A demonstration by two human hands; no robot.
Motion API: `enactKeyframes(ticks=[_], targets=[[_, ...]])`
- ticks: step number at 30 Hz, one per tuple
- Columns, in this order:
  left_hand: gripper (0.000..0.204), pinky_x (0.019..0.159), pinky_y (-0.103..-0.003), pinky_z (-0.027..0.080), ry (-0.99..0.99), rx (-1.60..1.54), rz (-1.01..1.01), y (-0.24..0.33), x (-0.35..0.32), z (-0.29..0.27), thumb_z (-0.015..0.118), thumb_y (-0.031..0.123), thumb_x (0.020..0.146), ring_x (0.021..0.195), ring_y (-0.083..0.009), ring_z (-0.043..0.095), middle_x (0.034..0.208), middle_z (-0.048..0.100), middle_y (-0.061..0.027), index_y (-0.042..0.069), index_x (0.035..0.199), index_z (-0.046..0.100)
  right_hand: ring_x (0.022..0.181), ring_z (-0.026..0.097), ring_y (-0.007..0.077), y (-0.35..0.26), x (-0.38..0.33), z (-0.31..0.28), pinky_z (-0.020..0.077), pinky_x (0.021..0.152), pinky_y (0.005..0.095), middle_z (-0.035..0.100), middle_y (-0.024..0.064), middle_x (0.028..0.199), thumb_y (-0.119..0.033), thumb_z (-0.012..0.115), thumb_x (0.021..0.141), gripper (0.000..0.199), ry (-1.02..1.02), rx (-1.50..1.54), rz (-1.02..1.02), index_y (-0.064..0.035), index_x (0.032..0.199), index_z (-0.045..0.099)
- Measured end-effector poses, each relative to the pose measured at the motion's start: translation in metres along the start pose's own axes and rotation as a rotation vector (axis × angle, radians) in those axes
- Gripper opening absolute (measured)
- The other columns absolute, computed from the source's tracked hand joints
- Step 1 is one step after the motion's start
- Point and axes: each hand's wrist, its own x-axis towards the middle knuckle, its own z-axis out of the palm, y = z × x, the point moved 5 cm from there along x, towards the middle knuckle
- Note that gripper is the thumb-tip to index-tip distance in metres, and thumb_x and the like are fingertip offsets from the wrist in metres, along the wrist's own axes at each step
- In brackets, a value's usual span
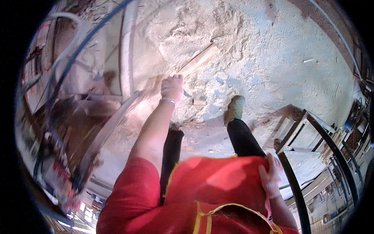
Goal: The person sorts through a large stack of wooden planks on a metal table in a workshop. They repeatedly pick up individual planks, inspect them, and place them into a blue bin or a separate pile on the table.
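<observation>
My left hand (pixel 172 86), in a pale knitted glove, reaches down toward the floor. Its fingers are closed at the near end of a flat wooden strip (pixel 198 60), which slants away to the upper right over the sawdust; the fingertips are partly hidden. A short wooden offcut (pixel 200 102) lies on the floor to the right of that hand. Also gloved, my right hand (pixel 270 176) lies against the right edge of my red apron (pixel 222 175), by my thigh. Its fingers look loosely spread, and nothing shows in them.
A dark metal frame (pixel 325 134) stands close on my right. On the left is machinery with a pale upright post (pixel 126 50) and a blue hose (pixel 83 45). Sawdust (pixel 191 23) covers the floor ahead. A small white stick (pixel 308 60) lies farther right.
</observation>
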Motion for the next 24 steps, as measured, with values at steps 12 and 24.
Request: enactKeyframes(ticks=[12,24], targets=[[0.035,0.077,-0.044,0.062,-0.341,-0.870,-0.050,0.012,0.078,0.042,0.074,0.019,0.089,0.104,-0.0299,0.070,0.115,0.067,-0.0150,0.005,0.118,0.059,0.124,0.058,0.0375,0.018,0.014,0.001,0.0413,0.110,0.0484,0.066,0.0174,0.126,-0.020,0.073,0.081,0.060,0.042,-0.098,0.101,-0.0029,0.137,0.061],[0.041,0.081,-0.049,0.064,-0.392,-2.316,0.084,-0.010,-0.325,-0.186,0.060,0.014,0.101,0.106,-0.0265,0.069,0.120,0.069,-0.0129,-0.002,0.138,0.056,0.133,0.059,0.0277,-0.097,-0.015,-0.016,0.0434,0.113,0.0376,0.066,0.0163,0.138,-0.029,0.064,0.095,0.055,-0.435,0.091,-0.120,-0.0058,0.144,0.057]])
